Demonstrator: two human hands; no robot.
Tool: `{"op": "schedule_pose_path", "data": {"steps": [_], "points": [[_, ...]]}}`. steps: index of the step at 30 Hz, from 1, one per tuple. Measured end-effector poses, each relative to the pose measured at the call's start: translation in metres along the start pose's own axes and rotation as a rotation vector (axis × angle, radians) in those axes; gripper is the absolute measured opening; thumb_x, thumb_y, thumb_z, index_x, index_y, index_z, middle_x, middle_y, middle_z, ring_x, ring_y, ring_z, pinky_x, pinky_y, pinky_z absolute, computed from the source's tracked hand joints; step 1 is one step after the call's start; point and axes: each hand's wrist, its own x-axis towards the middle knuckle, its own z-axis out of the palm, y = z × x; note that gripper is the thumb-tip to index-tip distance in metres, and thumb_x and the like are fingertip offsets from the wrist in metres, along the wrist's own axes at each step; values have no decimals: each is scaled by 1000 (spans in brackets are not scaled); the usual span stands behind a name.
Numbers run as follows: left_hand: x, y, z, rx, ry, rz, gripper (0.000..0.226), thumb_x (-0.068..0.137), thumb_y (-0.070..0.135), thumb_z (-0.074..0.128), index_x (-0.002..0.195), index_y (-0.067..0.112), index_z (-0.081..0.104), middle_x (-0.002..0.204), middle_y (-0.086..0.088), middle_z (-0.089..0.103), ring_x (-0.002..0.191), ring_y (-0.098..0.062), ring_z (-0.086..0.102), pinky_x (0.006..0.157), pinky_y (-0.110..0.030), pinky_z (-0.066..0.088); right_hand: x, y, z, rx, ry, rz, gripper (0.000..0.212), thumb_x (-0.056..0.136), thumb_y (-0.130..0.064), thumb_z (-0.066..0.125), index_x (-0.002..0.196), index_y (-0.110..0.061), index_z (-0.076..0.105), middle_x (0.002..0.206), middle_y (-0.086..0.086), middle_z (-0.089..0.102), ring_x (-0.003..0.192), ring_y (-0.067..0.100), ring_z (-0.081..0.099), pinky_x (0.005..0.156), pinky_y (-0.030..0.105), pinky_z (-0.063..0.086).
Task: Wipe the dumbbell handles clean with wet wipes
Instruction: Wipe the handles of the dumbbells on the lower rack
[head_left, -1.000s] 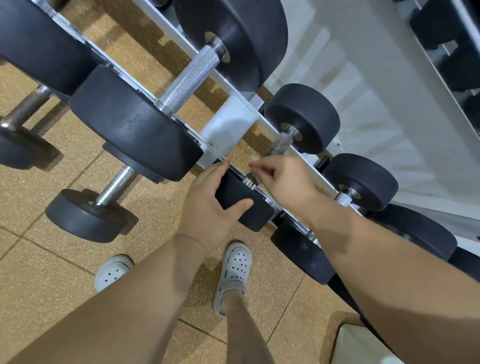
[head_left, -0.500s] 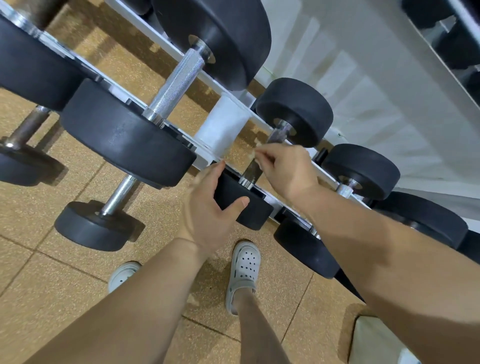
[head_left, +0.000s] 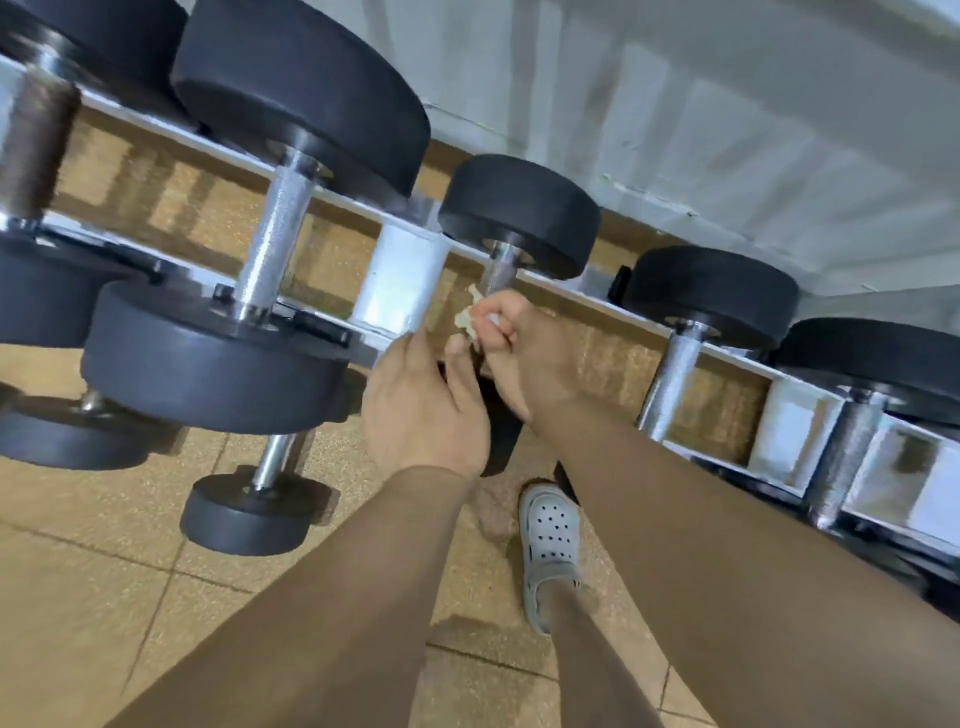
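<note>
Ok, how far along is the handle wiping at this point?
Done: nothing can be confirmed, since no handle shows wipe marks. In hand: the right hand pinches a crumpled wet wipe against the small dumbbell's handle, while the left hand lies on its near head. Left: possibly the big dumbbell's handle and the next handle rightward; neither can be judged clean.
</note>
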Motion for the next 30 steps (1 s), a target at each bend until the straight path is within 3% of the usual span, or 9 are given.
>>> {"op": "schedule_pose_path", "data": {"steps": [2, 6, 12, 15, 19, 23, 26, 30], "points": [[1, -2, -1, 8, -6, 3, 78, 100, 55, 8, 125, 7, 64, 121, -11, 67, 117, -32, 56, 102, -45, 41, 6, -1, 4, 27, 42, -25, 11, 100, -23, 53, 92, -26, 60, 67, -10, 49, 64, 8, 47, 62, 22, 40], [5, -3, -8, -16, -21, 9, 72, 101, 54, 11, 108, 10, 68, 105, -9, 70, 104, -33, 60, 92, -47, 45, -10, 4, 7, 224, 65, -27, 9, 100, -24, 52, 96, -27, 59, 67, -15, 51, 63, 3, 48, 60, 22, 37], [3, -3, -11, -54, 32, 56, 50, 105, 41, 24, 80, 13, 56, 77, -7, 60, 81, -36, 57, 71, -42, 39, -23, 23, 5, 197, -93, 3, 8, 99, -25, 56, 92, -28, 59, 72, -11, 56, 70, 9, 55, 66, 28, 45], [1, -3, -8, -59, 70, 88, 36, 105, 37, 26, 74, 26, 40, 69, 8, 43, 72, -29, 50, 68, -36, 30, -4, 15, 6, 278, 60, 40, 9, 100, -22, 54, 95, -27, 59, 69, -11, 52, 61, 2, 49, 58, 21, 39], [1, -4, -5, -53, 75, 92, 39, 104, 42, 23, 67, 35, 31, 65, 14, 39, 70, -23, 46, 67, -36, 31, 12, 4, 7, 345, 220, 78, 8, 101, -17, 52, 97, -21, 58, 67, -13, 48, 58, 0, 45, 54, 15, 34], [0, -2, -3, -56, 78, 104, 38, 105, 40, 24, 68, 38, 31, 64, 16, 39, 68, -21, 45, 67, -36, 31, -14, 11, 10, 279, 15, 40, 9, 101, -22, 52, 94, -26, 56, 71, -15, 53, 63, -1, 49, 59, 18, 35], [-3, 1, -1, -59, 118, 110, 40, 104, 42, 23, 71, 30, 41, 65, 13, 43, 68, -24, 48, 66, -36, 33, -20, 16, 6, 256, -65, 30, 12, 100, -23, 53, 91, -29, 57, 75, -13, 58, 72, 5, 55, 64, 25, 42], [-6, -1, 5, -23, 140, 104, 66, 104, 47, 20, 87, 1, 65, 80, -12, 65, 80, -35, 59, 75, -46, 46, 11, 7, 3, 285, 199, 38, 10, 100, -19, 53, 97, -21, 63, 78, -12, 58, 69, 5, 53, 62, 16, 41]]}}
